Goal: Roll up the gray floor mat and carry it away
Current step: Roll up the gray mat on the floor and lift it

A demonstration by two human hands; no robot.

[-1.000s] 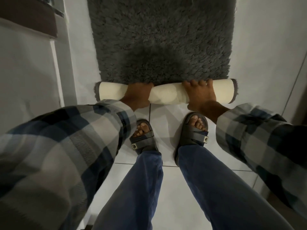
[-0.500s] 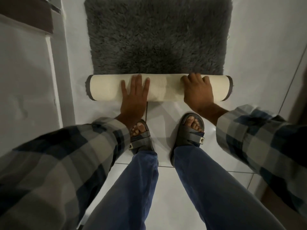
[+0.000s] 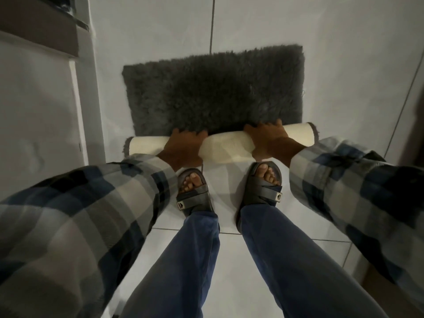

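Note:
The gray shaggy floor mat (image 3: 215, 92) lies on the white tiled floor, its far edge in view. Its near end is wound into a roll (image 3: 227, 145) with the cream backing outward, lying just in front of my feet. My left hand (image 3: 185, 149) is curled over the roll left of its middle, fingers hooked over the top into the pile. My right hand (image 3: 267, 137) grips the roll right of middle in the same way. The roll's two ends stick out past my hands.
My two feet in dark sandals (image 3: 193, 191) (image 3: 263, 187) stand right behind the roll. A white wall and door frame (image 3: 82, 111) run along the left. A dark edge (image 3: 413, 125) bounds the right side. White tiles (image 3: 263, 26) stretch beyond the mat.
The roll has grown and moved away from me over the flat part. My left hand went from lying flat with spread fingers to curling over the roll. The view tilted up, showing the mat's far edge.

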